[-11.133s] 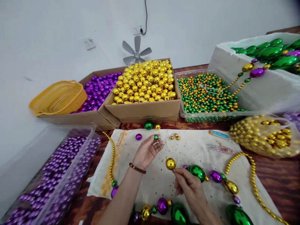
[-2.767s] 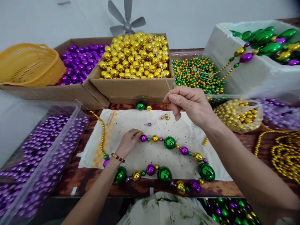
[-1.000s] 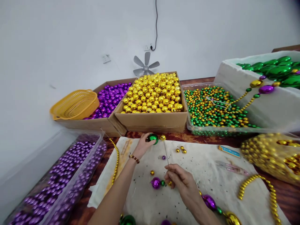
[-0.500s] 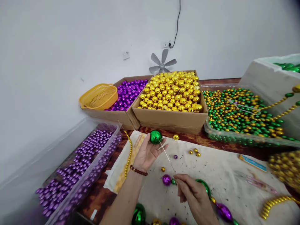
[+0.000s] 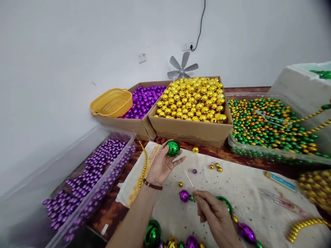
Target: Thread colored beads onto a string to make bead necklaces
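Note:
My left hand [image 5: 160, 163] grips a large shiny green bead [image 5: 173, 148] between thumb and fingers, above the cloth. A long thin needle [image 5: 186, 173] runs from the bead's underside down toward my right hand [image 5: 213, 213]. The fingertips of that hand are pinched together at the needle's lower end; exactly where they hold it is hidden. Right beside those fingertips are a purple bead [image 5: 184, 196] and a small green bead [image 5: 192, 197]. A strand with a purple oval bead [image 5: 246, 233] passes behind my right hand. Another large green bead [image 5: 152, 233] lies at the bottom edge.
Cardboard boxes of gold beads [image 5: 191, 100] and purple beads [image 5: 147, 100] stand behind the cloth [image 5: 232, 187]. A yellow basket [image 5: 112, 103] rests on the purple box. Clear bins flank the cloth, with small purple beads [image 5: 93, 175] left and green-gold beads [image 5: 271, 120] right.
The green bead has tilted slightly in my left hand, and the fingers have closed a little more round it. My right hand stays nearly in place; the whole view has shifted slightly.

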Demonstrator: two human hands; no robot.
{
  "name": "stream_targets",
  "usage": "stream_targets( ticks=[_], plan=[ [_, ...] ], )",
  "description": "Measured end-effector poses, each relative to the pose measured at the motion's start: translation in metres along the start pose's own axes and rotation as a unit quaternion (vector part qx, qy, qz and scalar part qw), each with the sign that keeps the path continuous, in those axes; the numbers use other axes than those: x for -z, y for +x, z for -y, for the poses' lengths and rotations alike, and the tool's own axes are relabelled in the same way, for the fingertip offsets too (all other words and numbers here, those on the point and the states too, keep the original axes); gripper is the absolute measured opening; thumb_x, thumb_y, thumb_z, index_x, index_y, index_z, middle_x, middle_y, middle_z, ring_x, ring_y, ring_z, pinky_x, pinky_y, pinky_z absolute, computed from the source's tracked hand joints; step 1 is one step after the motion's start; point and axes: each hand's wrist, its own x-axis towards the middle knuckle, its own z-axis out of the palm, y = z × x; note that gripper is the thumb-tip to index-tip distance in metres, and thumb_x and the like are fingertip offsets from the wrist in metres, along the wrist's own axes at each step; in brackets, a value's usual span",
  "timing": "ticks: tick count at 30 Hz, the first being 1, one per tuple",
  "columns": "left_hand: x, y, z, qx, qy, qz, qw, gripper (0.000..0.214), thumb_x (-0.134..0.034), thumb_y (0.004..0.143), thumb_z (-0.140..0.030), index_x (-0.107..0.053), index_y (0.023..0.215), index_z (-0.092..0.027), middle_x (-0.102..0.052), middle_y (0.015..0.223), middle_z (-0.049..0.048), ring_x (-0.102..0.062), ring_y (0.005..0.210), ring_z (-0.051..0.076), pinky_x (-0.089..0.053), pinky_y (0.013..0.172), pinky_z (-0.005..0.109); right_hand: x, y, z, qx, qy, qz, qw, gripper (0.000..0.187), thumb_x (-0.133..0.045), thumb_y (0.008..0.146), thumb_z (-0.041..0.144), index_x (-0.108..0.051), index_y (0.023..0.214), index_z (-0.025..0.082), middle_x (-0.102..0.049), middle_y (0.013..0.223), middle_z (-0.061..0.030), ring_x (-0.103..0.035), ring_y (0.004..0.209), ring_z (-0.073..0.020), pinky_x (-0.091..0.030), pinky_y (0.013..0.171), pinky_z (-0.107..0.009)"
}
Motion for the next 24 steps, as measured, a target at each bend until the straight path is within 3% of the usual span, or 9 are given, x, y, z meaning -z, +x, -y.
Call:
stream_targets(
  ticks=[11,18,24],
  plan=[
    [-0.012,-0.014,-0.004,-0.073,0.11,0.03,0.991,0.041,-0.068,0.079,-0.024,-0.058,0.119,-0.027,-0.059,0.115,0.0043,-0.06,0.096,0.02,-0.048,0.094,0.049,-0.01,0.009,-0.005,-0.001,0.018,0.002,1.0,0.03,-0.043,0.096,0.04,-0.062,0.105,0.018,-0.057,0.064,0.0001,-0.055,0.054,-0.0123,-0.044,0.052,-0.022],
    [-0.021,-0.032,0.002,-0.083,0.133,0.034,0.987,0.041,-0.068,0.079,-0.02,-0.06,0.118,-0.027,-0.054,0.118,0.0051,-0.056,0.097,0.019,-0.051,0.092,0.044,-0.022,0.022,0.009,0.015,0.048,-0.036,0.998,0.033,-0.045,0.094,0.044,-0.063,0.095,0.017,-0.056,0.059,0.0007,-0.053,0.049,-0.0121,-0.043,0.048,-0.022],
    [-0.017,-0.039,0.006,-0.073,0.137,0.009,0.988,0.035,-0.066,0.081,-0.022,-0.061,0.115,-0.028,-0.052,0.124,0.0041,-0.055,0.1,0.019,-0.053,0.089,0.041,-0.026,0.023,0.01,0.013,0.072,-0.023,0.997,0.031,-0.045,0.095,0.042,-0.062,0.101,0.017,-0.055,0.061,0.0013,-0.052,0.051,-0.0111,-0.043,0.049,-0.021]
  ],
)
